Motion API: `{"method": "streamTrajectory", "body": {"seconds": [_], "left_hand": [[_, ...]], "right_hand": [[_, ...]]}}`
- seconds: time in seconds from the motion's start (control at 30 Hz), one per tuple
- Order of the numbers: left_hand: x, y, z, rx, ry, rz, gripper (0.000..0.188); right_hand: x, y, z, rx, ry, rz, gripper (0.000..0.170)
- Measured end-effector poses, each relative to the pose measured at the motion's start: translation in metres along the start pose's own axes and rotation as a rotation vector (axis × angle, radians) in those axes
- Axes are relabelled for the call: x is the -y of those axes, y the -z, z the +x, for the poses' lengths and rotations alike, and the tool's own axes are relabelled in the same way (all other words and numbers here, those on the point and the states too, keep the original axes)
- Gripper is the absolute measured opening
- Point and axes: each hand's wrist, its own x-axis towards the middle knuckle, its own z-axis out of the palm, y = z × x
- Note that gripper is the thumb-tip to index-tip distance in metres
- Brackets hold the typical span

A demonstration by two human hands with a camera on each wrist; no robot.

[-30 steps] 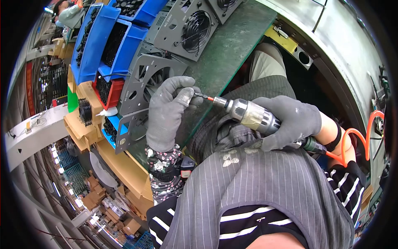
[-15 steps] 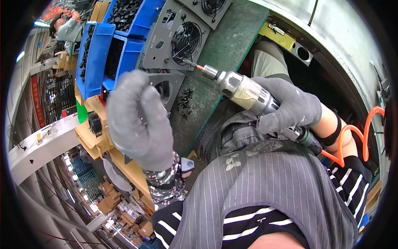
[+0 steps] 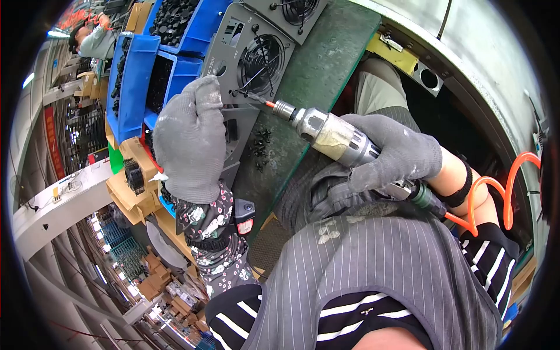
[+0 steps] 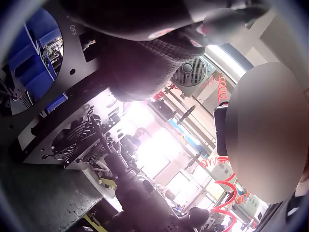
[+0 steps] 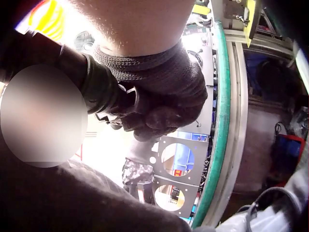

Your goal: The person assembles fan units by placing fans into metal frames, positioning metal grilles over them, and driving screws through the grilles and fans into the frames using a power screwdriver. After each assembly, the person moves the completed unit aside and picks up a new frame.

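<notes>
My gloved right hand (image 3: 396,149) grips a pneumatic screwdriver (image 3: 332,137) around its body, trigger side low. Its dark bit (image 3: 256,98) points at the lower corner of a round wire fan guard (image 3: 261,64) on a grey metal panel (image 3: 224,51) marked AC 220V. In the left wrist view the screwdriver (image 4: 145,198) also reaches toward the guard (image 4: 79,133). My gloved left hand (image 3: 189,137) is at the near edge of that panel, back of the hand up, its fingertips hidden. The right wrist view shows the right glove (image 5: 166,96) wrapped about the tool.
Small black screws (image 3: 261,141) lie scattered on the green bench (image 3: 318,64). Blue bins (image 3: 131,87) of black parts stand behind the panels. Another fan panel (image 3: 303,17) stands beyond. An orange coiled hose (image 3: 507,198) runs from the screwdriver. Cardboard boxes (image 3: 131,189) sit at the left.
My left hand has left the bit tip and moved left and up to the panel. The screwdriver has swung left, its tip now at the fan guard's corner. The screws have come into view.
</notes>
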Motion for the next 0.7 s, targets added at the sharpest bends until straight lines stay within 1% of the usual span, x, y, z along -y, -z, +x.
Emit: {"method": "streamTrajectory", "body": {"seconds": [0.1, 0.17, 0.3, 0.37, 0.43, 0.5, 0.6, 0.7], "left_hand": [[0.001, -0.001, -0.001, -0.014, -0.012, 0.017, 0.033], [0.002, 0.0, -0.001, -0.012, -0.016, 0.024, 0.032], [0.0, 0.001, 0.0, 0.007, -0.001, -0.005, 0.029], [0.002, 0.001, 0.0, 0.019, 0.014, -0.044, 0.029], [0.002, 0.002, 0.0, 0.029, 0.03, -0.081, 0.029], [-0.001, 0.002, -0.001, 0.04, 0.075, -0.04, 0.029], [0.001, 0.003, -0.001, 0.046, 0.059, -0.023, 0.03], [0.002, 0.003, 0.0, 0.054, 0.05, -0.014, 0.031]], "right_hand": [[-0.001, -0.001, 0.003, 0.009, 0.043, 0.057, 0.085], [-0.002, -0.002, 0.004, -0.021, 0.099, -0.02, 0.072], [0.0, -0.001, 0.004, -0.018, 0.111, -0.063, 0.072], [0.008, -0.001, 0.001, 0.024, -0.051, -0.016, 0.084], [0.0, -0.002, 0.001, 0.034, -0.024, 0.024, 0.083], [-0.003, -0.002, 0.002, 0.042, 0.005, 0.063, 0.082], [-0.002, -0.001, 0.004, 0.028, -0.017, -0.023, 0.084], [-0.001, -0.001, 0.007, 0.034, 0.021, -0.093, 0.086]]}}
